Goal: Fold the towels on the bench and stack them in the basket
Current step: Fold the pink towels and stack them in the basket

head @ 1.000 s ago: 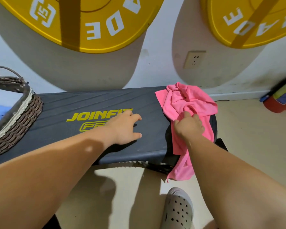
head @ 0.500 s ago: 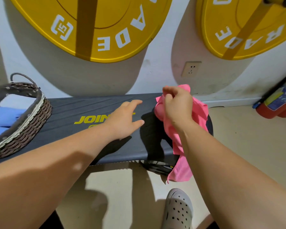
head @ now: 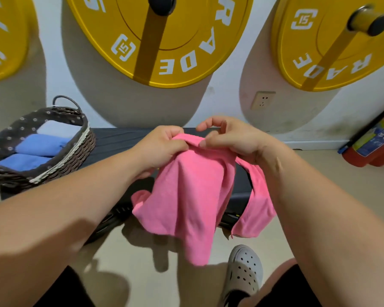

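Note:
A pink towel (head: 193,196) hangs in the air in front of the black bench (head: 118,140), held up by its top edge. My left hand (head: 162,145) pinches that edge on the left. My right hand (head: 228,138) pinches it on the right, close beside the left. The cloth droops down past the bench's front edge toward the floor. A woven basket (head: 75,156) stands on the bench's left end. Folded towels lie in it: two blue ones (head: 38,147) and a pale one (head: 58,129) behind.
Yellow weight plates (head: 164,41) hang on the wall above the bench. A wall socket (head: 262,100) is at the right. A red fire extinguisher (head: 377,145) lies on the floor at far right. My grey clog (head: 244,271) stands on the beige floor below the towel.
My right hand lifted the pink towel off the bench's right end. My left hand left the bench top and took hold of the towel's upper edge. The view tilted upward.

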